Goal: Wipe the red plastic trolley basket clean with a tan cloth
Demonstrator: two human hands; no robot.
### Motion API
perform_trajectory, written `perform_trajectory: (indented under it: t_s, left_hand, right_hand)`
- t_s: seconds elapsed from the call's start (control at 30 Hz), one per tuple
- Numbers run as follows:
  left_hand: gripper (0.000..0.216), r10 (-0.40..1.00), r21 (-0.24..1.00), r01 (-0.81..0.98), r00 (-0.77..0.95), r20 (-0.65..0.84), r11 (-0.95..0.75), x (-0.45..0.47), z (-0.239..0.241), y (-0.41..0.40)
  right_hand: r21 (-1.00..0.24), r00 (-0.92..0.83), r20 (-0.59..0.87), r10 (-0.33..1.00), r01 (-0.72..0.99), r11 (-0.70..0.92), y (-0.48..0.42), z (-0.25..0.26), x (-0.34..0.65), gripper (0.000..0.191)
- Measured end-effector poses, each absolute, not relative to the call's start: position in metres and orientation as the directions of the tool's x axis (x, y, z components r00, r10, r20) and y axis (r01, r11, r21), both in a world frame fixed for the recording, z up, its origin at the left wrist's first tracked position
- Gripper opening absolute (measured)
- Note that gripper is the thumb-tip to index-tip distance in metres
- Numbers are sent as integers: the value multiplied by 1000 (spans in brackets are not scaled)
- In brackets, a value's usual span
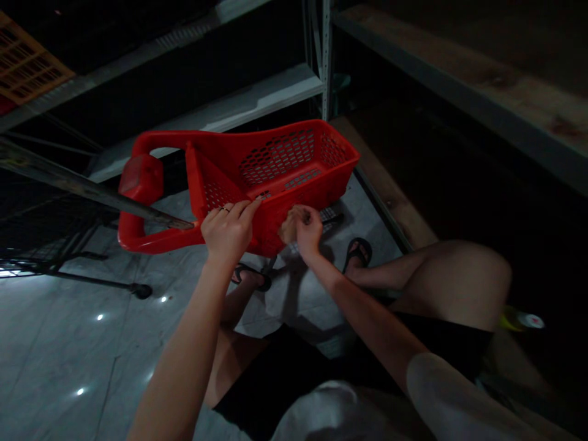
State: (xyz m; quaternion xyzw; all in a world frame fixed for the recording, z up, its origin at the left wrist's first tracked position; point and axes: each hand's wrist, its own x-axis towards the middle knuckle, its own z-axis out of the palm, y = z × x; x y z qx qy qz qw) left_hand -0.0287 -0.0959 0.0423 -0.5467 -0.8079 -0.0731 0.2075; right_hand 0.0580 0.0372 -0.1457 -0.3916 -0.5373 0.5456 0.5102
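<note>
A red plastic shopping cart with perforated basket walls stands in front of me, its looped handle pointing left. My left hand is closed over the near rim of the basket, close to the handle end. Against the outside of the near wall, my right hand pinches a crumpled tan cloth. Dim light blurs the cloth's details. The basket's inside shows no goods in the visible part.
Metal shelving rises behind the cart, and a wooden shelf runs along the right. A worn bar crosses the handle from the left. An orange crate sits upper left. A yellowish bottle lies by my knee.
</note>
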Motion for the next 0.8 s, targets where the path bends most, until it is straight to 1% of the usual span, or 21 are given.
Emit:
perform_trajectory:
  t_s: [0.07,0.13,0.17,0.23,0.27,0.33,0.43,0.5,0.57,0.6,0.67,0.73,0.8]
  left_hand:
    - [45,851,-118,914,-306,427,388,-29,40,-96]
    - [45,850,-133,914,-292,438,382,-29,38,-95]
    - [44,849,-138,914,-287,443,381,-29,37,-95]
    - [44,847,-139,914,-285,448,381,-30,36,-95]
    - [44,846,-139,913,-286,450,383,-30,36,-95]
    - [43,843,-140,909,-294,450,392,-30,36,-94]
    - [44,837,-121,904,-320,445,410,-30,39,-93]
    - [44,832,-101,902,-338,439,420,-30,41,-94]
    - [45,838,-108,903,-335,430,417,-30,42,-94]
    - [45,844,-121,904,-326,426,410,-31,42,-95]
    - [47,853,-148,905,-306,422,398,-32,41,-96]
    - [48,853,-163,905,-293,431,393,-33,39,-97]
    - [48,846,-166,903,-288,449,396,-34,37,-97]
  right_hand:
    - [-984,10,118,993,-131,119,94,-136,69,20]
    - [-985,194,116,974,-102,137,152,-125,78,20]
    - [-986,253,119,960,-87,145,176,-120,82,20]
    - [-984,295,139,945,-69,167,202,-115,84,19]
    - [-983,285,145,948,-67,170,201,-115,82,20]
    - [-985,210,134,969,-78,153,171,-121,74,23]
    - [-990,-48,64,997,-127,57,81,-134,56,27]
    - [-988,-154,53,987,-149,30,21,-140,47,22]
    - [-986,-201,36,979,-166,2,-16,-144,42,18]
    - [-985,-206,29,978,-173,-7,-21,-145,41,17]
    - [-982,-180,18,983,-188,-16,-3,-145,44,19]
    - [-979,-107,10,994,-204,-12,47,-142,50,25]
    - [-974,37,-31,999,-225,-22,116,-137,62,25]
